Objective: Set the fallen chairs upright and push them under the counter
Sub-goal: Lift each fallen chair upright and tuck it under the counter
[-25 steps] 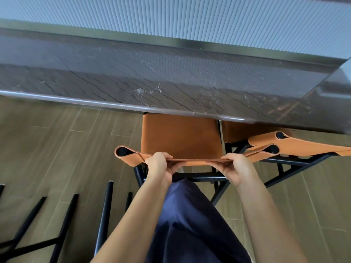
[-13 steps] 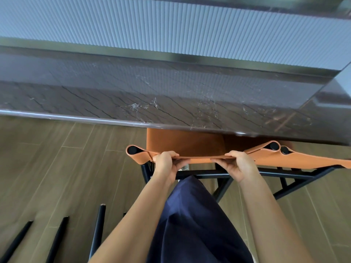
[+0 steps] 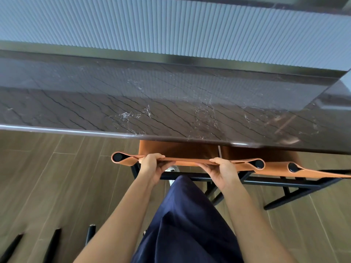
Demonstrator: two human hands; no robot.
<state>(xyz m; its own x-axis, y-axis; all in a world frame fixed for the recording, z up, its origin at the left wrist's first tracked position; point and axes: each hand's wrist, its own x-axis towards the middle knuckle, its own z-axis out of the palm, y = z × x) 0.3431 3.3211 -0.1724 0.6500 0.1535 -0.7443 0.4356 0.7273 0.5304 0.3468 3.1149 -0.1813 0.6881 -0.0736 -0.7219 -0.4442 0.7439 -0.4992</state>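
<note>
Under the counter [image 3: 171, 111], the chair [image 3: 176, 149] is sliding deeper than a second ago; left hand [image 3: 152, 166] and right hand [image 3: 222, 170] are gripping its back [image 3: 188, 161], nearly finishing the push.

Chair seat [image 3: 176, 149] mostly hidden under counter [image 3: 171, 111]; black legs [image 3: 54, 242] cut off at bottom edge.

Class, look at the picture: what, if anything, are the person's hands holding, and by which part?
Both hands grip the orange chair by the top edge of its backrest: the left hand nearer the left end, the right hand nearer the right.
</note>
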